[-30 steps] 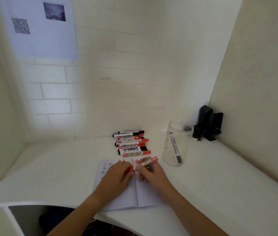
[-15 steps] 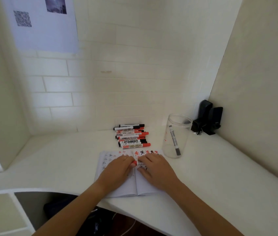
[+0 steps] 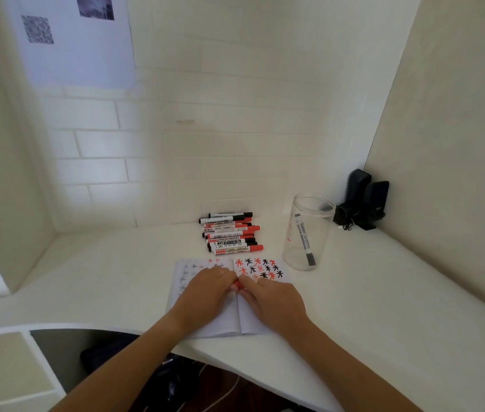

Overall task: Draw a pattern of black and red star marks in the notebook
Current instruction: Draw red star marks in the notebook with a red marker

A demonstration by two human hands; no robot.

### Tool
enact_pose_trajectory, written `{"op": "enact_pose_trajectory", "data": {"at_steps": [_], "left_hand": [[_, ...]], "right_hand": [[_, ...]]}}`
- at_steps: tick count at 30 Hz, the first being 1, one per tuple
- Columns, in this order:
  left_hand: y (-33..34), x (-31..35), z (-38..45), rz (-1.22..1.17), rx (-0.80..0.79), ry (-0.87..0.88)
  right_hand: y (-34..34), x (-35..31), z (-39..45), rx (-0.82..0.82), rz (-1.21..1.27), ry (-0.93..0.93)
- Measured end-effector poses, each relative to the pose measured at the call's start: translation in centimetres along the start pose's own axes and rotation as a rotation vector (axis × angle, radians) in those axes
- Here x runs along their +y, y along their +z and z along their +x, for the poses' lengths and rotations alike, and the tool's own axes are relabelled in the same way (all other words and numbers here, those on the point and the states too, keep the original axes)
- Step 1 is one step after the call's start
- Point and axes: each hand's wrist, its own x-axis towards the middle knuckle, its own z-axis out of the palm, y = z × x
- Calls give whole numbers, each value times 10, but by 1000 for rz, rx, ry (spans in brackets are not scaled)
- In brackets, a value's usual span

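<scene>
An open notebook (image 3: 229, 322) lies on the white desk (image 3: 384, 292), its right page showing rows of red and black star marks (image 3: 257, 267). My left hand (image 3: 205, 289) and my right hand (image 3: 271, 298) meet over the spine, both gripping a red marker (image 3: 237, 284). Only a small red bit of the marker shows between the fingertips. Whether its cap is on is hidden.
A row of several red and black markers (image 3: 231, 235) lies just behind the notebook. A clear plastic jar (image 3: 308, 233) holding one black marker stands to the right. Black speakers (image 3: 364, 203) sit in the back right corner. Walls close in behind and on the right.
The red marker stuck out up and to the right of my right hand before; now it lies low between both hands, almost hidden. The star marks on the right page have come into view.
</scene>
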Motion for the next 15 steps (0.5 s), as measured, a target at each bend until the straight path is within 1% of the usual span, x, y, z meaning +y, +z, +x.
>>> {"op": "enact_pose_trajectory", "data": {"at_steps": [3, 6, 9, 12, 15], "left_hand": [[-3, -9, -3, -44, 60, -90], [-3, -2, -2, -36, 41, -66], [-1, -1, 1, -49, 4, -79], [3, -6, 0, -54, -61, -92], [7, -9, 0, -49, -130, -123]], "right_hand": [[-5, 6, -3, 17, -5, 169], [-10, 5, -4, -16, 92, 310], [-21, 3, 1, -5, 350, 511], [-32, 12, 5, 93, 654, 595], [-46, 22, 5, 175, 977, 795]]}}
